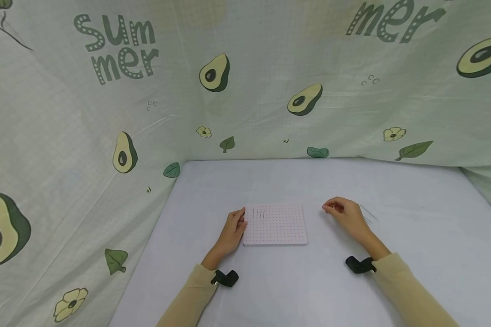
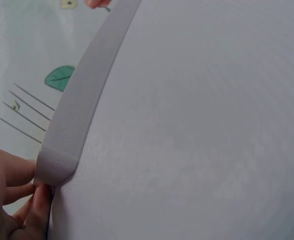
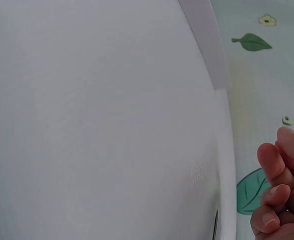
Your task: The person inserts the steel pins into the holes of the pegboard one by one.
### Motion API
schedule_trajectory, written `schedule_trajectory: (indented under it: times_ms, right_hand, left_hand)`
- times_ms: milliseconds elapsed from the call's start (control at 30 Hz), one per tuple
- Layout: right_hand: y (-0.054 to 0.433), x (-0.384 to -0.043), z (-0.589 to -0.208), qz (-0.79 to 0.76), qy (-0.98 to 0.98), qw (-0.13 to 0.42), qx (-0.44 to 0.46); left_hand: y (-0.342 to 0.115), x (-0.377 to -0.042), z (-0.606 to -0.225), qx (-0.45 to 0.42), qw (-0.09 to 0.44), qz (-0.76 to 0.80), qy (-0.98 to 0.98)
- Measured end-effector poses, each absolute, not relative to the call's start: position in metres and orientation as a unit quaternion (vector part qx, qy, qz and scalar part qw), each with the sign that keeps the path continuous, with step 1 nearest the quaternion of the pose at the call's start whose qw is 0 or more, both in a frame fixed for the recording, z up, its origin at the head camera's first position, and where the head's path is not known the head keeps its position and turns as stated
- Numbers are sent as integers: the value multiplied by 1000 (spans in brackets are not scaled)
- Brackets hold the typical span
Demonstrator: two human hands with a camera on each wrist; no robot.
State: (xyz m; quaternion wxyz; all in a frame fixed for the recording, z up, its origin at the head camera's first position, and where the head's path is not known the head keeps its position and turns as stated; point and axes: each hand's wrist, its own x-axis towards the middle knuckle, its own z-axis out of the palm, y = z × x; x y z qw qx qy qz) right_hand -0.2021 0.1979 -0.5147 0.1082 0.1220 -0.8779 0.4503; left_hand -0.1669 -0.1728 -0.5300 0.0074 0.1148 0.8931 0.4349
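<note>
A pale pink board dotted with rows of small holes lies flat on the table. Several thin dark pins stand upright in a row near its far left corner; the left wrist view shows these pins rising beyond the board's side. My left hand holds the board at its left edge, thumb and fingers around the corner. To the right of the board, my right hand hovers with thumb and index fingertips together and the other fingers curled. I cannot tell whether a pin is between those fingertips.
Several loose thin pins lie on the table just right of my right hand. White cloth covers the table. A curtain printed with avocados and leaves hangs behind and along the left. Black wrist cameras sit on both sleeves.
</note>
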Motion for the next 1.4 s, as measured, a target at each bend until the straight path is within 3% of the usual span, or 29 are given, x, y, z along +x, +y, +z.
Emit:
schedule_trajectory:
  times_ms: [667,1400]
  right_hand:
    - [237,-186,-519,419,-895,132,79]
    - [249,-174,-527,398,-908,101,82]
  left_hand:
    - [-174,-167,-532,107,7,440,892]
    - [-173,-168,-532,112,6,440,891]
